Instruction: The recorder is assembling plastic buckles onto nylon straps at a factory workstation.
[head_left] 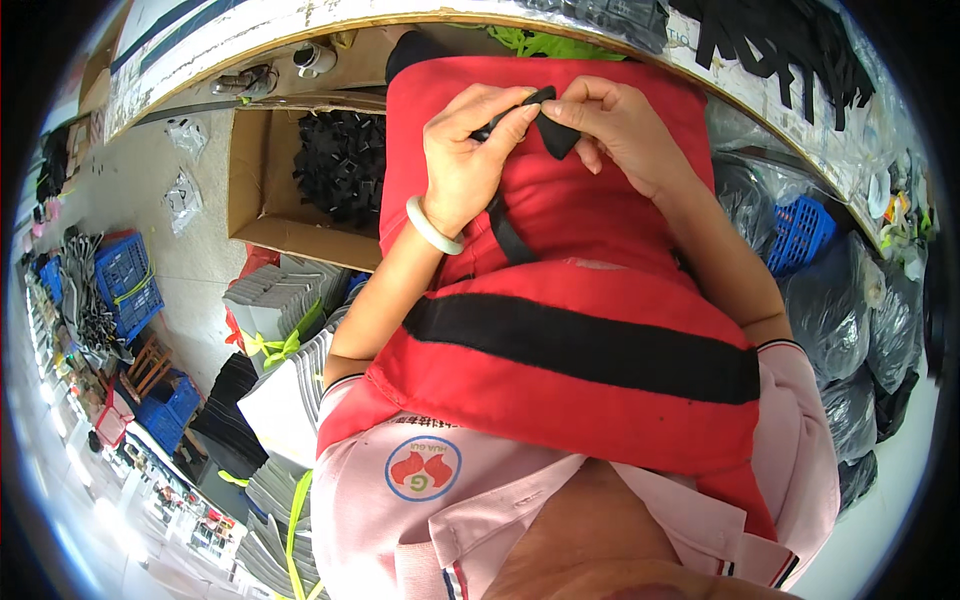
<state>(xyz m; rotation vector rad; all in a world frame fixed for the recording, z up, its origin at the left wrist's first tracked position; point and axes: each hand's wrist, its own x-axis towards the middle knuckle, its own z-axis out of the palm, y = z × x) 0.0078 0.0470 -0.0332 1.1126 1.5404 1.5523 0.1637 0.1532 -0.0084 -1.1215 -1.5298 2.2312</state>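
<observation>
Above my lap, both hands meet at a black strap piece (560, 137), which looks folded. My left hand (468, 150) pinches one end between thumb and fingertips. From the other side, my right hand (622, 125) grips it with thumb and forefinger, its other fingers curled below. A black band (512, 236) runs down across the red apron (600, 215) under my left hand; whether it joins the held strap I cannot tell. The fingers hide part of the strap.
Left of my lap, an open cardboard box (248, 180) holds many small black pieces. Tied grey stacks (275, 300) stand beside me. Black strips (785, 45) hang over the table edge (400, 32) ahead. Dark plastic bags (830, 310) and a blue basket (800, 232) sit at right.
</observation>
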